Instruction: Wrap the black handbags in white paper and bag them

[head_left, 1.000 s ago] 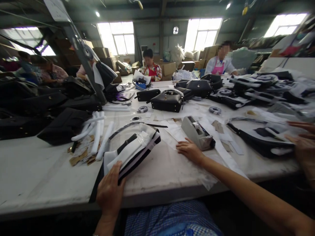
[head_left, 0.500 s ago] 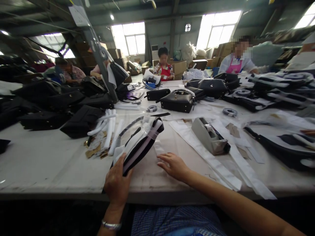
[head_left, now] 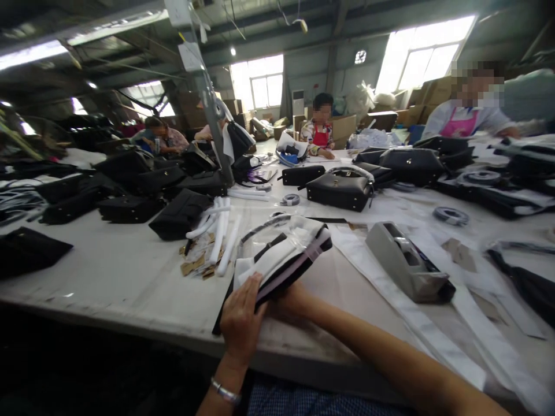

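Observation:
A black handbag (head_left: 299,271) with white padding and a plastic-wrapped handle stands tilted at the near side of the table. My left hand (head_left: 243,312) grips its near left end, fingers over the white padding and thumb on the near side. Behind and under the bag's lower right edge is my right hand (head_left: 291,299), its fingers hidden by the bag. To the right sits a grey tape dispenser (head_left: 405,263) on long white strips (head_left: 390,294). White foam tubes (head_left: 220,245) lie left of the bag on a heap of small brown pieces (head_left: 199,260).
Black handbags (head_left: 340,188) stand across the table's far side, with more at left (head_left: 177,214). A metal post (head_left: 214,115) rises beyond the foam tubes. Rolls of grey strip (head_left: 451,216) lie at right. Co-workers (head_left: 321,136) sit opposite. The table's front edge (head_left: 173,341) runs close to me.
My right hand has gone from the table right of the bag to behind its lower edge. The bag leans flatter to the right. The camera view has swung left.

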`<move>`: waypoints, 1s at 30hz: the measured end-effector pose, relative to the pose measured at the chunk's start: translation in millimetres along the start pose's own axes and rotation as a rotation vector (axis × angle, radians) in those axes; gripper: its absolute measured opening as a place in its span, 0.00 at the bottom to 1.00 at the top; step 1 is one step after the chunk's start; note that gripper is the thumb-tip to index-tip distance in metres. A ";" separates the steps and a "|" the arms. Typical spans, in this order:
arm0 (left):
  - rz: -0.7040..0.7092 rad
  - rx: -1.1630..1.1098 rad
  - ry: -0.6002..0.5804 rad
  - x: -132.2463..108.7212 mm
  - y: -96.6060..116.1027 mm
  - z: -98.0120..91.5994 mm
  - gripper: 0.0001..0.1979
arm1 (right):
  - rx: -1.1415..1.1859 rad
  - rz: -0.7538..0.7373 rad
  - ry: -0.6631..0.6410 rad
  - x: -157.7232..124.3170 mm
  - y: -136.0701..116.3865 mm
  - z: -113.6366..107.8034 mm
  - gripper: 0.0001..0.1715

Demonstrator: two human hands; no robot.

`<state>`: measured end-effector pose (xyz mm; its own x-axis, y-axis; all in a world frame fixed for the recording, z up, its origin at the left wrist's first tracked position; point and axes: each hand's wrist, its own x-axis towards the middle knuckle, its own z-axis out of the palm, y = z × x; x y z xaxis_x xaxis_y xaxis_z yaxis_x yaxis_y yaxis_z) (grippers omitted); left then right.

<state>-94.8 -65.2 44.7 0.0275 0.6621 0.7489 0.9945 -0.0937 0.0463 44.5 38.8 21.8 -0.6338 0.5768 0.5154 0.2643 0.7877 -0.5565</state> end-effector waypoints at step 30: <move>0.095 -0.073 0.079 -42.9 80.6 1.1 0.20 | 0.477 0.876 -0.349 118.4 57.1 -17.5 0.09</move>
<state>-15.7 -100.4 15.6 0.1100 0.5873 0.8019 0.9777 -0.2090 0.0190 -2.7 155.9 62.5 -0.5539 0.7486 -0.3644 0.4655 -0.0844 -0.8810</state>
